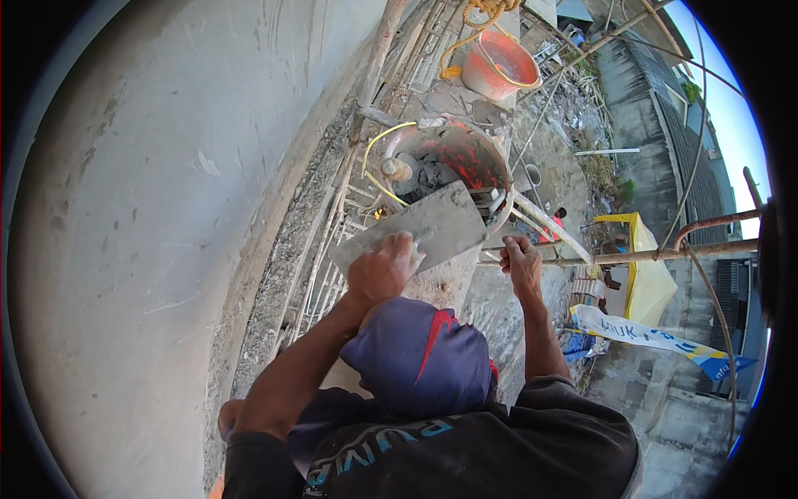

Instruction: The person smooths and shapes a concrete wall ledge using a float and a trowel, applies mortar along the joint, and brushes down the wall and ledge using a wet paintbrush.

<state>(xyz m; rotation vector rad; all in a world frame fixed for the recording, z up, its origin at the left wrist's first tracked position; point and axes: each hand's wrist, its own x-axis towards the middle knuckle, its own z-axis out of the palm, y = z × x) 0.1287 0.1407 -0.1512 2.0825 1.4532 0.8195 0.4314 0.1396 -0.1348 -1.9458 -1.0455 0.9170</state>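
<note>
My left hand (384, 268) grips the near end of a flat, rectangular grey board (445, 223) smeared with mortar. The board slants up to the right across the near rim of a bucket (480, 158), whose inner wall is streaked red. Wet grey mortar (432, 176) lies inside, along with a tool with a thick, pale rounded handle (396, 170). To the right of the board, my right hand (522, 262) is raised with curled fingers pressed together. Whatever they may hold is too small to make out. Dark blue fabric with a red mark fills the space between my forearms.
A tall grey wall (183, 166) runs along the left. Farther ahead stands a pink-red bucket (501, 66) beside yellow rope (490, 10). Scaffold pipes (632, 254) cross on the right. Far below are a yellow canopy (650, 274), a banner (640, 330) and a person in red (555, 223).
</note>
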